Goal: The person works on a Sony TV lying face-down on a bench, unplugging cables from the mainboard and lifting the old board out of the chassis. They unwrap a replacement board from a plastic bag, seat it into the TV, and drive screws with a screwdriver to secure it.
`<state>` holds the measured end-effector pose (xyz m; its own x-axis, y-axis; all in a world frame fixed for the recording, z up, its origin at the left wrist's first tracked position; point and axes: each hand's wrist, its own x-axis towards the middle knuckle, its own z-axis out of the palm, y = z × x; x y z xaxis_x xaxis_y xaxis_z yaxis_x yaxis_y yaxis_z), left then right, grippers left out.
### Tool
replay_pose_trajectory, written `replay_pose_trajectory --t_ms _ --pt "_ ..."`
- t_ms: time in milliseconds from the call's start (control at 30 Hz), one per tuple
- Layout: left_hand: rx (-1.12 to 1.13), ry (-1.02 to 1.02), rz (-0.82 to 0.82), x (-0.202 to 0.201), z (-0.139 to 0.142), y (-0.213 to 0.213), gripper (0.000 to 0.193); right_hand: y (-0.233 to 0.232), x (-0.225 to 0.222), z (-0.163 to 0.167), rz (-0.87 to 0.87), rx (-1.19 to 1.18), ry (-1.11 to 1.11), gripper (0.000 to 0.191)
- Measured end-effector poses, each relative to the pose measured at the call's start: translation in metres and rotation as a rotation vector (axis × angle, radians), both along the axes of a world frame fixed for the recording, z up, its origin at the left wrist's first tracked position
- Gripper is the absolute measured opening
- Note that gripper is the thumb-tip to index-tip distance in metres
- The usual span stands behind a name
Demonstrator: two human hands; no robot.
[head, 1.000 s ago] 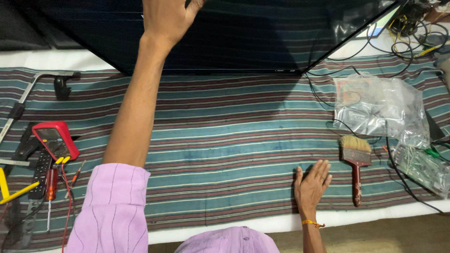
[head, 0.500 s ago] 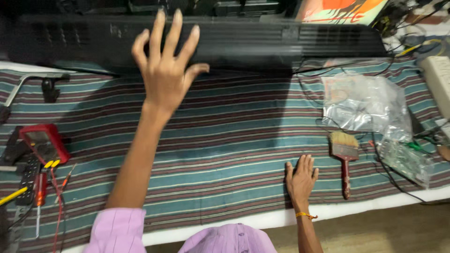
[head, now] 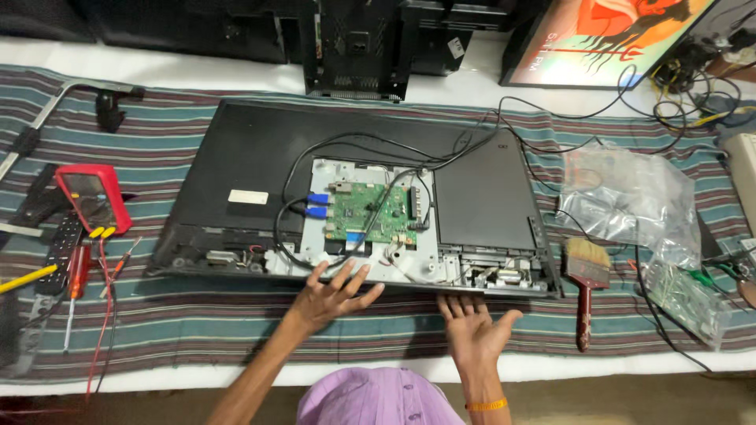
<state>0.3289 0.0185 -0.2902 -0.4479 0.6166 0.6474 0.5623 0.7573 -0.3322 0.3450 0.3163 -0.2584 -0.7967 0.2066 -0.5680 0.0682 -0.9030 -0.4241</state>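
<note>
A black flat-panel monitor (head: 244, 149) lies face down on the striped cloth, its back open. A green circuit board (head: 368, 211) with black cables sits on a metal plate in its middle. My left hand (head: 331, 293) rests palm down on the monitor's near edge, fingers spread over the metal plate. My right hand (head: 476, 330) is palm up at the near edge, fingertips under the monitor's rim. Neither hand holds a tool.
A red multimeter (head: 93, 197), screwdrivers (head: 72, 287) and probe leads lie at the left. A paintbrush (head: 586, 285) and clear plastic bags (head: 630, 197) lie at the right, with tangled cables (head: 693, 86) beyond. Other black equipment (head: 354, 43) and a lit screen (head: 606, 39) stand behind.
The monitor has come down from upright to flat, face down on the cloth. My left hand dropped from its top to its near edge; my right hand turned palm up under the rim.
</note>
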Motion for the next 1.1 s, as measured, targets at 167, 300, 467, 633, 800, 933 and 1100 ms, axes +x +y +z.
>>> replay_pose_trajectory --t_ms 167,300,467,633,800,933,1100 --pt "0.003 -0.134 0.184 0.014 -0.038 0.014 0.082 -0.001 -0.006 -0.02 -0.013 0.039 -0.181 0.128" --pt "0.065 -0.234 0.172 0.018 -0.045 0.018 0.083 0.005 0.003 -0.037 0.081 0.086 -0.039 0.123" --pt "-0.03 -0.329 0.159 0.016 -0.043 0.012 0.085 0.019 0.01 -0.04 0.149 0.212 -0.129 0.112" --pt "0.302 -0.567 -0.168 0.031 -0.036 0.019 0.065 0.023 0.033 -0.03 0.407 0.818 -0.111 0.057" --pt "0.393 -0.47 -0.086 0.027 -0.036 0.027 0.048 -0.005 0.002 -0.018 0.413 1.72 0.147 0.023" --pt "0.377 -0.496 -0.051 0.011 -0.027 0.029 0.037 -0.026 -0.069 -0.006 0.408 2.066 0.589 0.037" --pt "0.456 -0.538 -0.09 -0.008 -0.011 0.044 0.031 -0.03 -0.102 0.005 0.665 2.049 0.604 0.038"
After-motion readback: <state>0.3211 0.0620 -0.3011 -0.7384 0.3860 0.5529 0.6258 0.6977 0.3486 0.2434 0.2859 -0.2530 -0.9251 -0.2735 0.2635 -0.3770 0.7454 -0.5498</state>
